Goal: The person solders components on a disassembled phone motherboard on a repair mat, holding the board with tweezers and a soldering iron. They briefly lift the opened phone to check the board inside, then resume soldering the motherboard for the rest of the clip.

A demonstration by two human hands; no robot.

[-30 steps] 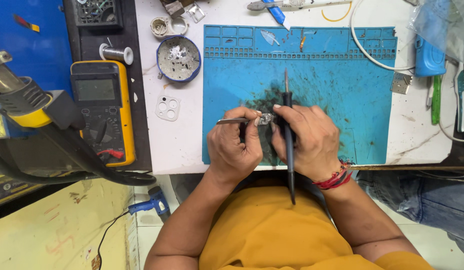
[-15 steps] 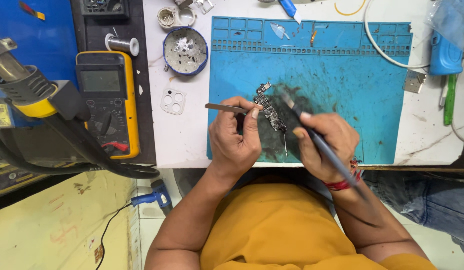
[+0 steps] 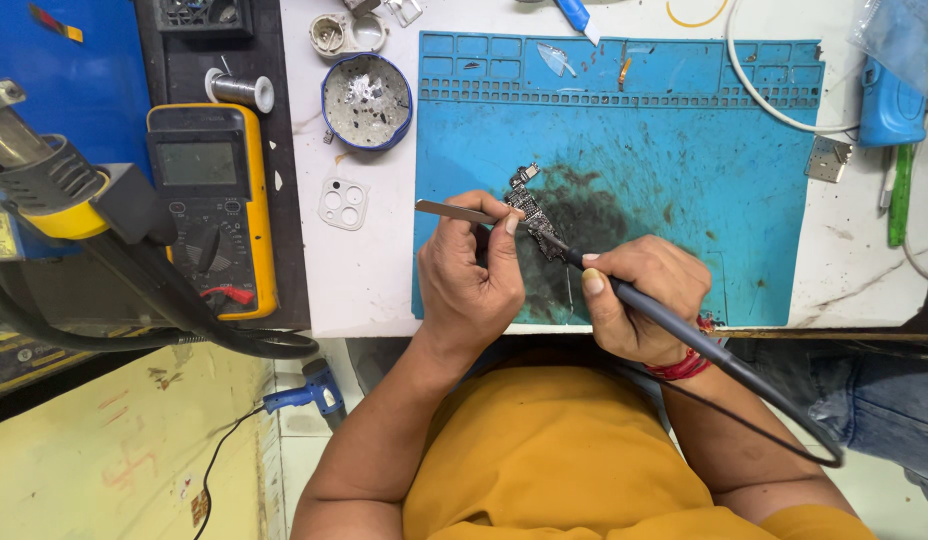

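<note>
A small circuit board point(image 3: 532, 208) lies on the sooty patch of the blue mat point(image 3: 684, 150), near its front middle. The left hand point(image 3: 471, 268) pinches tweezers point(image 3: 459, 211) between thumb and fingers, their points at the board's left edge. The right hand point(image 3: 639, 298) is closed around a soldering iron point(image 3: 674, 325), its tip touching the board's lower end, its cable trailing off to the right. Left of the mat sit a solder tin point(image 3: 366, 100), a camera bezel point(image 3: 342, 203) and a yellow multimeter point(image 3: 212, 205).
</note>
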